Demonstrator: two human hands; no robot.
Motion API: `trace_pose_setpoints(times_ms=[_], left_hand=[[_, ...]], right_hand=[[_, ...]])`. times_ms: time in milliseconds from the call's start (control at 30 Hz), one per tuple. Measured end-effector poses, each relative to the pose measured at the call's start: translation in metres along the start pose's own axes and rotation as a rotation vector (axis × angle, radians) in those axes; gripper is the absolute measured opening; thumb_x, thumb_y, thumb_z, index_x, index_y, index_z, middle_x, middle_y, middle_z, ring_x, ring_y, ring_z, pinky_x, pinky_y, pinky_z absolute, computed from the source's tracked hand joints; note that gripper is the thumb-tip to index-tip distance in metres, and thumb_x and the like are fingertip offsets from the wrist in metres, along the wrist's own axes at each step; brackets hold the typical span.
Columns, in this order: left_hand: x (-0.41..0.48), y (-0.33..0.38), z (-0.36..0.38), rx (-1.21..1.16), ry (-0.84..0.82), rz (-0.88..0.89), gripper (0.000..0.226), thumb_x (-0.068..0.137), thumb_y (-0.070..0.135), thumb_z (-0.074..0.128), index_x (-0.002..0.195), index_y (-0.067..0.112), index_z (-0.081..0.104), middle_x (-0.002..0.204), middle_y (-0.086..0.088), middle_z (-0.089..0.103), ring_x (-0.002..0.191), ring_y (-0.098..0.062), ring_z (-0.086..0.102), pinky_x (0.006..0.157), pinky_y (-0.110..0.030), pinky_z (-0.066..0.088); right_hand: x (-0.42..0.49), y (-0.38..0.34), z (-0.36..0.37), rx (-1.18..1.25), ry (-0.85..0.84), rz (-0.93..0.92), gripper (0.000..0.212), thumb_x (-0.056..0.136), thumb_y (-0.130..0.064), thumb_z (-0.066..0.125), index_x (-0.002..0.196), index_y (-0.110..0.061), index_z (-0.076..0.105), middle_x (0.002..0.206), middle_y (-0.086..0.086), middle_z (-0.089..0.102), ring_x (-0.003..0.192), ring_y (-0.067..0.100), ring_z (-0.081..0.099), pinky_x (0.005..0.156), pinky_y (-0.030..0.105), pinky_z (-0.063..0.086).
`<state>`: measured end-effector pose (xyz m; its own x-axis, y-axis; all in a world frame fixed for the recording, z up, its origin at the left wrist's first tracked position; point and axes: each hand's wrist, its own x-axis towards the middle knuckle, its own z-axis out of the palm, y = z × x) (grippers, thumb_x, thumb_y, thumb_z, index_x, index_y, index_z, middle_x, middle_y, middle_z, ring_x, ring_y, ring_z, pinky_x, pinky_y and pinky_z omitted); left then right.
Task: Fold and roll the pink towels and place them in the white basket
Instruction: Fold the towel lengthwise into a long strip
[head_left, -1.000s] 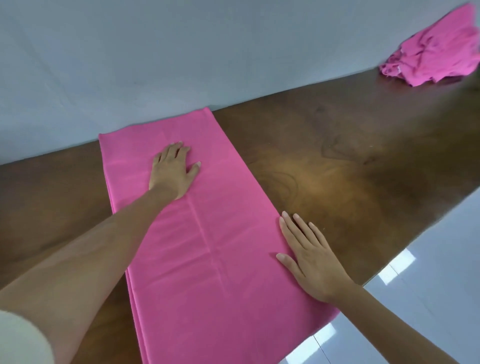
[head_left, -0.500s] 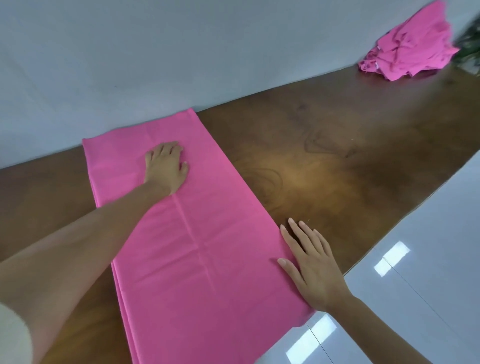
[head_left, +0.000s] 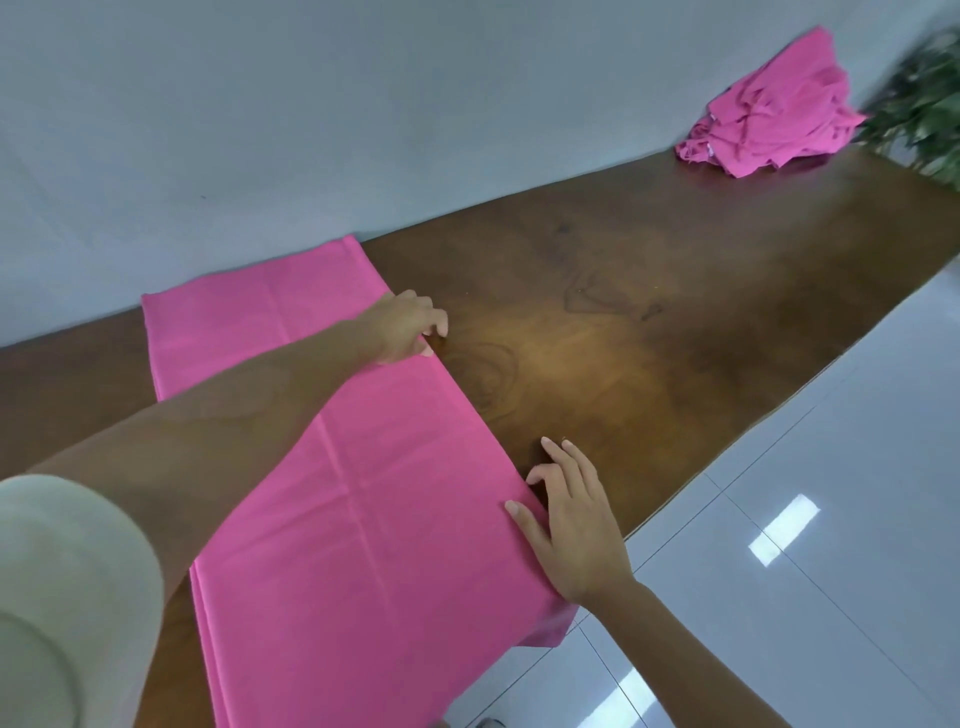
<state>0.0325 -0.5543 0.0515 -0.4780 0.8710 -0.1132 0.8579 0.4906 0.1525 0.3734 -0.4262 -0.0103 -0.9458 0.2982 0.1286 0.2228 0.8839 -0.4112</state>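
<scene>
1. The left hand (head_left: 410, 327) reaches across to the far right edge of the flat, smooth pink towel (head_left: 363, 493). Its fingers are curled down over that edge, but whether they already pinch the cloth cannot be told.
2. The right hand (head_left: 571, 519) lies at the same edge, nearer the person. It is loosely spread, with the thumb on the cloth, the index bent toward the hem and the other fingers reaching past onto the wood. It holds nothing clearly.
3. The towel lies as a long rectangle on the dark brown wooden tabletop (head_left: 649, 322). Its far end is against the grey wall (head_left: 363, 104) and its near corner hangs over the tabletop's edge above the glossy white tiled floor (head_left: 831, 519). Crease lines cross its surface.
4. Judging from the hands, the step in hand is another lengthwise fold, taking the right edge over to the left.
5. A crumpled heap of pink towels (head_left: 769, 114) waits far along the tabletop, well apart, beside a green plant (head_left: 930, 114).
6. The white basket is not in view. The task looks to be in an early stage: this towel is neither fully folded nor rolled, and the heap is untouched.
</scene>
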Motion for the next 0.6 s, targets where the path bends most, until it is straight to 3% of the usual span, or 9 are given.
trace_pose_setpoints(times_ms=[100, 200, 367, 467, 533, 600], left_hand=[[0.004, -0.002, -0.004, 0.038, -0.066, -0.029, 0.013, 0.095, 0.03, 0.069, 0.102, 0.021, 0.062, 0.104, 0.0, 0.055, 0.098, -0.021, 0.049, 0.084, -0.037, 0.04], [0.003, -0.003, -0.006, 0.047, -0.106, -0.031, 0.008, 0.097, 0.024, 0.066, 0.096, 0.021, 0.059, 0.105, 0.002, 0.048, 0.097, -0.021, 0.046, 0.084, -0.041, 0.044], [0.0, -0.006, -0.011, 0.007, -0.149, -0.061, 0.023, 0.098, 0.011, 0.057, 0.082, 0.022, 0.046, 0.092, 0.0, 0.049, 0.078, -0.02, 0.046, 0.071, -0.038, 0.042], [-0.008, -0.006, -0.014, 0.043, -0.169, -0.122, 0.019, 0.102, 0.018, 0.051, 0.086, 0.021, 0.043, 0.085, -0.003, 0.05, 0.07, -0.019, 0.04, 0.065, -0.036, 0.039], [-0.013, -0.005, -0.017, 0.062, -0.164, -0.134, 0.008, 0.104, 0.019, 0.05, 0.096, 0.018, 0.051, 0.095, -0.006, 0.053, 0.077, -0.022, 0.049, 0.074, -0.04, 0.045], [-0.018, -0.005, -0.02, 0.088, -0.154, -0.141, 0.011, 0.105, 0.02, 0.049, 0.105, 0.013, 0.057, 0.103, -0.006, 0.053, 0.087, -0.024, 0.054, 0.081, -0.04, 0.046]], right_hand=[[-0.003, -0.002, 0.0, 0.032, 0.018, 0.043, 0.033, 0.099, -0.063, 0.044, 0.095, -0.03, 0.048, 0.159, 0.0, 0.037, 0.154, 0.016, 0.012, 0.123, 0.036, 0.022], [-0.009, -0.002, -0.002, 0.043, -0.007, 0.094, 0.037, 0.099, -0.063, 0.042, 0.086, -0.029, 0.047, 0.16, -0.002, 0.036, 0.153, 0.015, 0.009, 0.122, 0.035, 0.019], [-0.024, 0.001, -0.01, 0.011, -0.042, 0.112, 0.043, 0.099, -0.065, 0.038, 0.081, -0.027, 0.051, 0.161, -0.005, 0.034, 0.153, 0.015, 0.009, 0.122, 0.037, 0.023], [-0.033, 0.001, -0.018, -0.019, -0.077, 0.118, 0.047, 0.098, -0.066, 0.035, 0.079, -0.027, 0.052, 0.161, -0.007, 0.034, 0.153, 0.015, 0.01, 0.122, 0.038, 0.026], [-0.038, 0.002, -0.022, -0.025, -0.077, 0.112, 0.051, 0.097, -0.067, 0.032, 0.076, -0.026, 0.054, 0.16, -0.008, 0.035, 0.153, 0.015, 0.012, 0.121, 0.039, 0.028], [-0.044, 0.006, -0.024, -0.05, -0.055, 0.099, 0.056, 0.097, -0.067, 0.031, 0.073, -0.025, 0.059, 0.158, -0.007, 0.04, 0.151, 0.016, 0.018, 0.119, 0.038, 0.03]])
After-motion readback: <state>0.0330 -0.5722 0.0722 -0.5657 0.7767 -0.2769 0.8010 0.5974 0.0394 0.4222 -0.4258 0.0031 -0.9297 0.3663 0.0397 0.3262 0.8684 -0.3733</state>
